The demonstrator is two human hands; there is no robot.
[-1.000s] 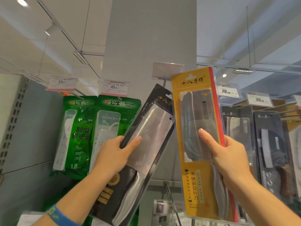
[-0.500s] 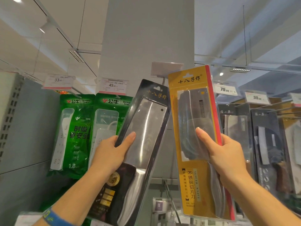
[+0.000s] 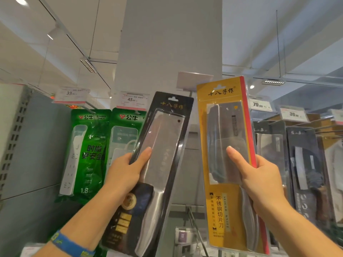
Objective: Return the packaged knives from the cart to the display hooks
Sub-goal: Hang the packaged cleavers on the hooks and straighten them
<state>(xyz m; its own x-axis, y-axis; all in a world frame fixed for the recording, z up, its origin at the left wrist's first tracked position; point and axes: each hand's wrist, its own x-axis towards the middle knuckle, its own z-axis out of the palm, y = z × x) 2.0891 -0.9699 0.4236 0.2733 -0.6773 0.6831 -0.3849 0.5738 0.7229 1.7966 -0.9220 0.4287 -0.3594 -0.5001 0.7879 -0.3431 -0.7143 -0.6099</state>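
My left hand [image 3: 126,173] grips a cleaver in a black blister pack [image 3: 163,145], tilted with its top to the right, thumb across the front. My right hand [image 3: 259,179] holds a second cleaver in a yellow pack with a red edge [image 3: 222,201], nearly upright, thumb pressed on the clear blister. Both packs are raised in front of a grey pillar. An empty display hook with a blank tag [image 3: 193,80] sticks out just behind and between the tops of the two packs. The cart is out of view.
Green power-strip packs [image 3: 89,151] hang on hooks at the left under price tags [image 3: 132,100]. Dark knife packs [image 3: 304,164] hang at the right beneath tags reading 79 and 39. A lower bare hook [image 3: 194,225] juts out between the two packs.
Both packs have risen slightly and the black pack has swung more upright, its top nearer the blank-tag hook. Grips are unchanged.
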